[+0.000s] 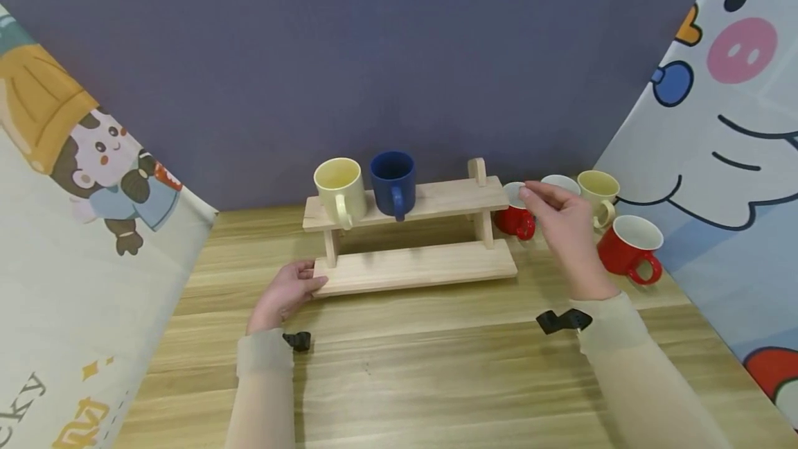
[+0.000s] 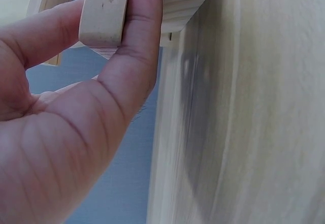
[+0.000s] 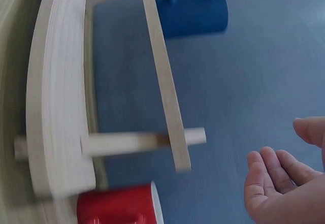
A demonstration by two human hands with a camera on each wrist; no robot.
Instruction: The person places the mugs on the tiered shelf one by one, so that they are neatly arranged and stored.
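A two-tier wooden shelf (image 1: 414,267) stands on the table. My left hand (image 1: 288,291) grips the left end of its lower board, the thumb and fingers on either side of the wood (image 2: 104,16) in the left wrist view. On the upper board sit a yellow mug (image 1: 341,189) and a blue mug (image 1: 394,186). To the right of the shelf, my right hand (image 1: 566,227) is raised near a red mug (image 1: 514,219), partly covering it in the head view. The right wrist view shows that hand (image 3: 289,183) holding nothing, thumb apart from bent fingers.
Right of the shelf stand another red mug (image 1: 626,244), a second yellow mug (image 1: 598,189) and a mug with a white inside (image 1: 561,183), mostly hidden by the right hand. A dark panel (image 1: 399,54) backs the wooden table (image 1: 424,373); printed panels flank it.
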